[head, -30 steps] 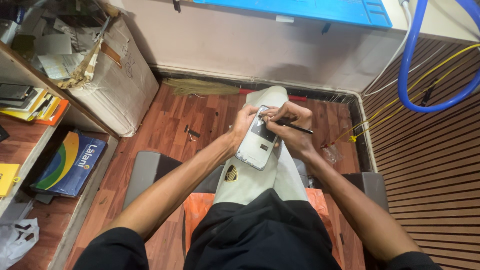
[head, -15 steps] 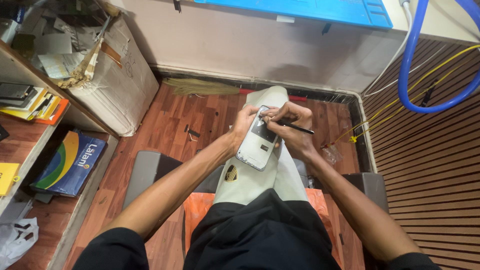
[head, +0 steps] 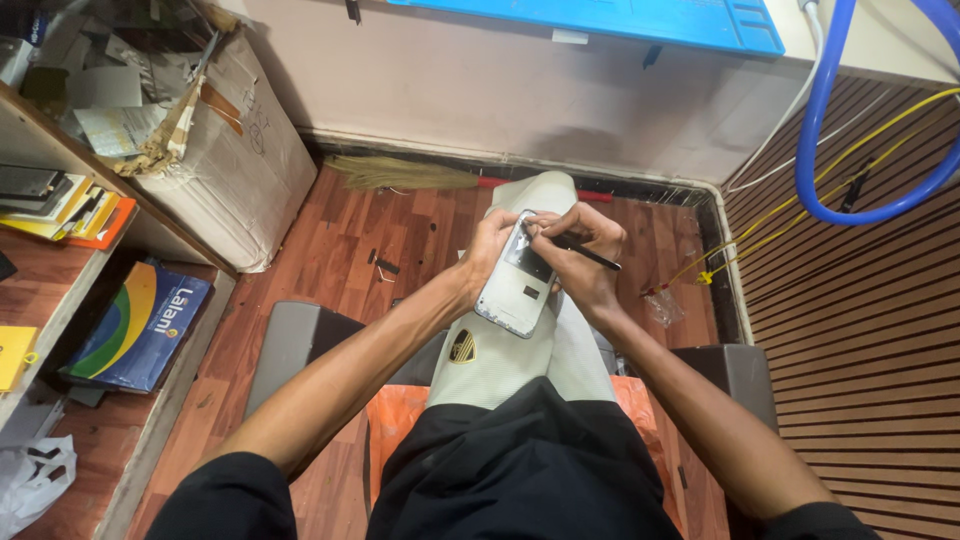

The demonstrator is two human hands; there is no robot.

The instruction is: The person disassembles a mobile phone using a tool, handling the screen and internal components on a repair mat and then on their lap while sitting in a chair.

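At the centre of the frame, above the person's raised knee, the left hand (head: 487,250) grips an opened phone (head: 516,282) by its long left edge, while the right hand (head: 578,248) pinches a thin dark tool (head: 585,253) with its tip at the phone's upper end. The phone is a slim, pale grey slab with rounded corners, its back off and a darker patch of inner parts showing near the top. It looks light, stiff and fragile inside, so it is probably best held by the rim, clear of the exposed parts.
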